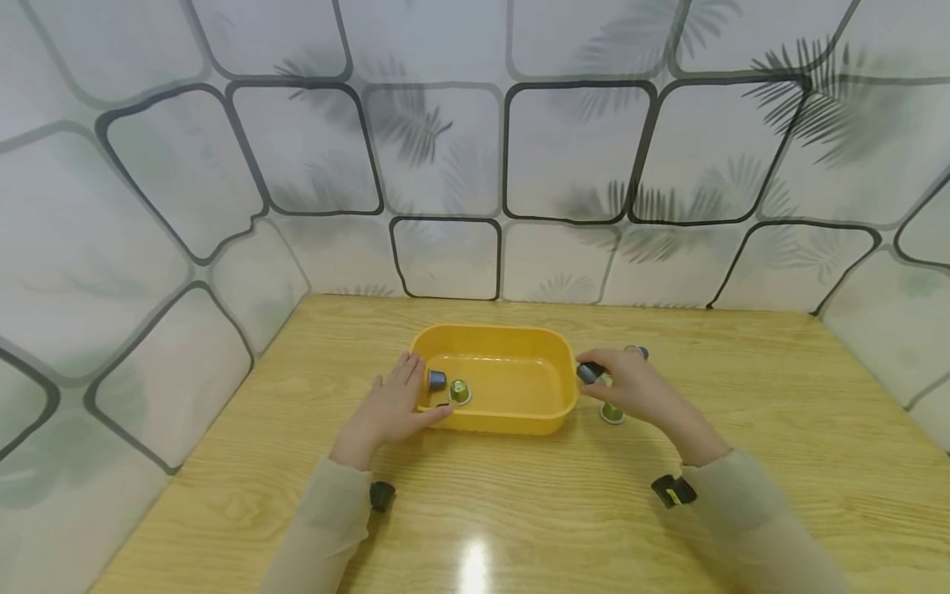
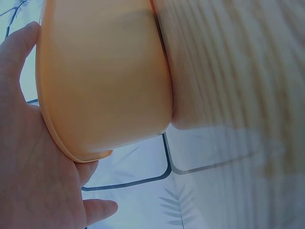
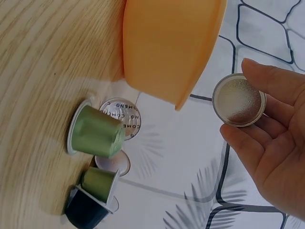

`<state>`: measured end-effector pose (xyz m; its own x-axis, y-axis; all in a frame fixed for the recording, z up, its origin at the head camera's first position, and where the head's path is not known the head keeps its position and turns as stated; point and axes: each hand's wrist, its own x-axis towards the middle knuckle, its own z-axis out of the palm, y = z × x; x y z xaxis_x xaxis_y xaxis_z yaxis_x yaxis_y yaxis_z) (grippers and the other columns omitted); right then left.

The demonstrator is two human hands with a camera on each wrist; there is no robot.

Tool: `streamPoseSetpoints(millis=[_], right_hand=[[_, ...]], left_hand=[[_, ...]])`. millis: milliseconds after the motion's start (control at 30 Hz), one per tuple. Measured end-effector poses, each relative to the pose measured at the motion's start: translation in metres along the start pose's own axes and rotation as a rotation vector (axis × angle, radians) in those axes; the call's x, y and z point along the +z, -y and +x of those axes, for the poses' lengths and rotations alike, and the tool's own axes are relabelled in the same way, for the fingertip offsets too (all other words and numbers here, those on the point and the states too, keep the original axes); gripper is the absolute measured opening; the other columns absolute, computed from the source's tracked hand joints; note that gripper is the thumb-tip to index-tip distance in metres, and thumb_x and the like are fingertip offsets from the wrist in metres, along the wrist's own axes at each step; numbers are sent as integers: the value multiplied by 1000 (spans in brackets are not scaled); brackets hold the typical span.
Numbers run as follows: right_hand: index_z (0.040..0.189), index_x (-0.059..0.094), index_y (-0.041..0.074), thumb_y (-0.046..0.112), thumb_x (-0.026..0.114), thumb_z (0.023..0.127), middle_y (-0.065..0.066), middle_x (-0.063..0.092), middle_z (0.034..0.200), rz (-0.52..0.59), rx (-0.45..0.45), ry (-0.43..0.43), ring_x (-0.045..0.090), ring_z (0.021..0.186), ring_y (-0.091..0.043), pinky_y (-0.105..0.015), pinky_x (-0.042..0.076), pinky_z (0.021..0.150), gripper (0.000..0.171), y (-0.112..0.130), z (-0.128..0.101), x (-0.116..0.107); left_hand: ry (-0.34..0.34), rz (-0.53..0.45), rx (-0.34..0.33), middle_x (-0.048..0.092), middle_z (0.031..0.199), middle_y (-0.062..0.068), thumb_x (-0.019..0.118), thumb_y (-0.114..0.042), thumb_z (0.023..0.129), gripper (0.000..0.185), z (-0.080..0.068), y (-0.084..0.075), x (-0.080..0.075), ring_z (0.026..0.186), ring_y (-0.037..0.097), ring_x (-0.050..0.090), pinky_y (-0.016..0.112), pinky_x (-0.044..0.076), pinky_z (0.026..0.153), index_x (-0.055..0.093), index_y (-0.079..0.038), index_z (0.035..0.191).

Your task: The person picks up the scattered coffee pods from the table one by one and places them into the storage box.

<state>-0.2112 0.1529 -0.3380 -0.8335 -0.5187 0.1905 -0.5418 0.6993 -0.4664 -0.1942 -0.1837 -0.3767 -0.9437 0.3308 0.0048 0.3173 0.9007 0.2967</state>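
the left hand [image 1: 387,406] rests flat, fingers straight, against the yellow tub [image 1: 519,422]; the right hand [image 1: 631,384] pinches a dark coffee capsule [image 1: 590,373] beside the tub's rim.

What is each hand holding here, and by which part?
The right hand pinches a dark coffee capsule by its sides, foil lid facing the wrist camera. The left hand rests open against the yellow tub's rim, gripping nothing.
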Motion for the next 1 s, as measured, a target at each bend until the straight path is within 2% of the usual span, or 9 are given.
streamPoseSetpoints(millis=[100,300,633,800,1000], right_hand=[[115,53,-6,7,65,80,-15,59,106,11,1,11,57,92,-25,-39,46,77,40,2,3,2],[116,52,-7,7,65,80,-19,58,108,13,-15,7,57,91,-26,-36,47,73,41,6,9,5],[116,55,-2,10,66,79,-14,60,105,-22,-59,-30,57,87,-23,-35,47,70,40,10,18,14],[115,55,-2,9,66,79,-14,60,104,16,-84,-37,57,90,-24,-38,47,73,39,12,22,17],[118,54,-1,11,66,80,-12,60,107,29,-57,-18,57,92,-23,-36,47,74,41,16,26,21]], left_hand=[[-1,1,2,9,145,17,45,-57,83,88,0,0,0,133,27,0,58,11,98,15,5,139],[-1,0,2,9,145,18,45,-57,84,88,0,1,0,133,27,0,58,11,98,15,5,139],[9,1,-6,8,145,16,45,-57,84,88,0,1,1,133,26,0,57,10,99,15,4,139],[9,-5,-10,8,145,16,45,-57,83,88,1,2,1,133,25,-1,57,10,99,14,3,139],[7,4,-9,8,145,15,43,-60,83,90,2,3,2,133,25,0,56,10,100,14,3,139]])
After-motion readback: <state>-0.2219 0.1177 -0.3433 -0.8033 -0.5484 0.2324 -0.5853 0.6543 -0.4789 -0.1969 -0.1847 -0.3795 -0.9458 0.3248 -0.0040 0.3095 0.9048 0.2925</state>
